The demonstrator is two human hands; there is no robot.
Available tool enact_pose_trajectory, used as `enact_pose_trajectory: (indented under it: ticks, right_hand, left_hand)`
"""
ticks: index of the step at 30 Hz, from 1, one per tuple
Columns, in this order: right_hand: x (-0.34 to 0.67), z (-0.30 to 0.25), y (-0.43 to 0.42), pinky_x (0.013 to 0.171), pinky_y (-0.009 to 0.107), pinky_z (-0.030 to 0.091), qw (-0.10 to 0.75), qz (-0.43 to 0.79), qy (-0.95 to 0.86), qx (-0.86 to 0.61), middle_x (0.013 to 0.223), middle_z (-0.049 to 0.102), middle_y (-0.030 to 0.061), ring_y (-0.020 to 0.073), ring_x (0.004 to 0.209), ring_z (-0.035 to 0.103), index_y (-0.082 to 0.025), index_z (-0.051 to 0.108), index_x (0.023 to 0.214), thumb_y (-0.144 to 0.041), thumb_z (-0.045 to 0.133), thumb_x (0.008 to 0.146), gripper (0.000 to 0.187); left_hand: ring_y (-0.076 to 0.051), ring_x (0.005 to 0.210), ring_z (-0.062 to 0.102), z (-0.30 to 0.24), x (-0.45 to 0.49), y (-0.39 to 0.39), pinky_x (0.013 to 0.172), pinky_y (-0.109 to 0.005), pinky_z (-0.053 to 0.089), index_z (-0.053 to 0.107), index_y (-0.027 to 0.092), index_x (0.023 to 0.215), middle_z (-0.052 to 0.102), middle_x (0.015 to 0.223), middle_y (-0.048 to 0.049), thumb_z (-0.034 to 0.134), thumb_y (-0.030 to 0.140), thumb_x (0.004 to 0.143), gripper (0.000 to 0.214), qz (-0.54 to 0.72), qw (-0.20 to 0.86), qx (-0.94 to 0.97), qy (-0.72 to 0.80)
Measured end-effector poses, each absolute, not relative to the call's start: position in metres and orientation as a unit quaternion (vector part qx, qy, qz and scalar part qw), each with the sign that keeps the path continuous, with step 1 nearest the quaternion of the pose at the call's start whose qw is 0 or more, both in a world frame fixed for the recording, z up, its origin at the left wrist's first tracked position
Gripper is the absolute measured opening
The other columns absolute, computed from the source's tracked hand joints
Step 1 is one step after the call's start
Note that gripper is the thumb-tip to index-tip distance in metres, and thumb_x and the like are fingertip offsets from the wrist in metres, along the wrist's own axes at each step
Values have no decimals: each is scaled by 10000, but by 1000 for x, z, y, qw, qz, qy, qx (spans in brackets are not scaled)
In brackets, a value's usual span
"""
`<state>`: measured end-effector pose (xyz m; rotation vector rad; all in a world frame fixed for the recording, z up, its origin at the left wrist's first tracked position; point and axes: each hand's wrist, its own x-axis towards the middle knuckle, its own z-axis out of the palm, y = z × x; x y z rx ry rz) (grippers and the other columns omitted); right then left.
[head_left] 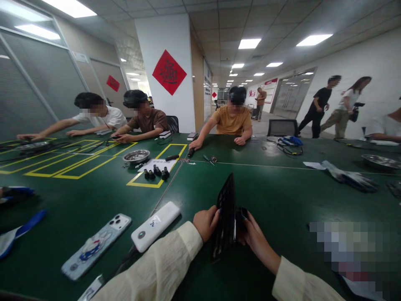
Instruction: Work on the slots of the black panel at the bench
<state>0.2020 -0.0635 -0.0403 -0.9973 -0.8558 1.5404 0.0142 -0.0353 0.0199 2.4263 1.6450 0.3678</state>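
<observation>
My left hand (206, 223) is closed on the near left side of a black flat panel (228, 209), thumb against its face. The panel stands upright, seen almost edge-on, so I cannot make out its exact kind. On its other side my right hand (252, 234) grips a small dark part (242, 214) close against the panel. Whether that part is joined to the panel is hidden. Left of my forearm lie a white power bank (156, 225) and a phone in a light-blue cartoon case (96, 246).
Across the green table (194, 196) a person in a mustard shirt (233, 119) reaches toward a black tool. Black fittings (156, 172) and a metal bowl (136, 156) are at left. Work gloves (351, 177) and another bowl (381, 161) lie at right. Other people sit further left.
</observation>
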Motion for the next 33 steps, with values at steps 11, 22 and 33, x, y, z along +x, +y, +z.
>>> enact_pose_trajectory:
  ticks: [11, 22, 33]
  right_hand:
    - [197, -35, -62, 343, 202, 317, 549, 645, -341, -408, 587, 545, -29, 114, 402, 493, -205, 275, 1282, -527, 585, 707, 728]
    - [197, -31, -64, 347, 202, 321, 553, 642, -334, -413, 569, 531, -48, 113, 395, 495, -208, 288, 1268, -509, 608, 690, 725]
    - [202, -16, -74, 433, 213, 336, 535, 664, -379, -358, 691, 575, -1, 122, 529, 535, -240, 337, 1249, -395, 616, 739, 602]
  left_hand:
    - [-155, 623, 564, 19, 13, -34, 529, -242, 292, 481, 204, 793, 573, 644, -22, 170, 389, 903, 378, 143, 96, 828, 534]
    - [-157, 628, 559, 21, 13, -35, 538, -241, 300, 486, 201, 830, 569, 646, -18, 233, 359, 885, 304, 128, 113, 836, 521]
    - [-148, 605, 549, 20, 13, -31, 540, -246, 306, 574, 172, 697, 583, 617, -36, 156, 403, 897, 517, 167, 170, 826, 511]
